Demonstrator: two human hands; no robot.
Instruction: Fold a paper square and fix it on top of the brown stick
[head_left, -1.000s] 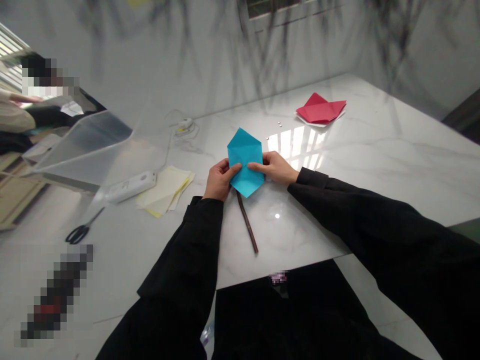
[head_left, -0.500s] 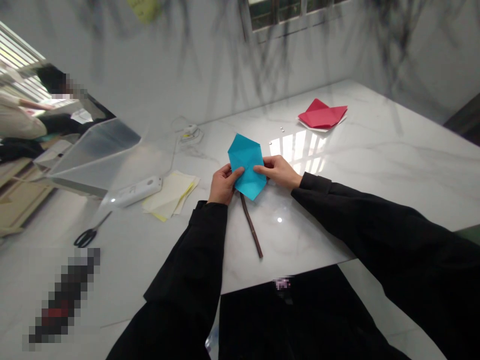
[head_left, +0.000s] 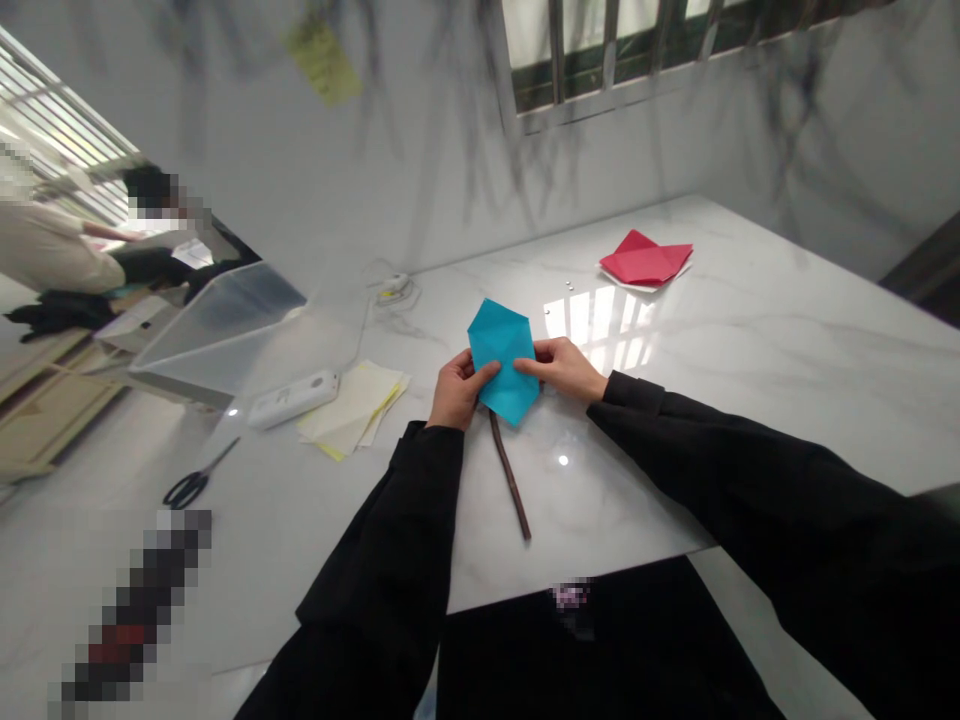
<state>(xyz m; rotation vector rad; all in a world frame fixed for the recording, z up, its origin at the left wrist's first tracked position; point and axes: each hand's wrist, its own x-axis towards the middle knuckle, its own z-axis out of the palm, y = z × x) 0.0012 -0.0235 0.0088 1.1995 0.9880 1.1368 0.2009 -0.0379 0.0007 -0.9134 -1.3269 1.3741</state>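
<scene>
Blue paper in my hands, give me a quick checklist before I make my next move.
1. Left hand grips the blue paper: ok, thumb on its front.
2. Right hand grips it too: ok, at the opposite edge.
3. Back of the paper checked: cannot tell, it faces away.
4. Brown stick free of the paper: cannot tell, its upper end is hidden.
5. Scissors clear of both hands: ok, off to the left.

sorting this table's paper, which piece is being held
The blue folded paper, held in the left hand and right hand; the red paper and pale yellow sheets lie on the table.
</scene>
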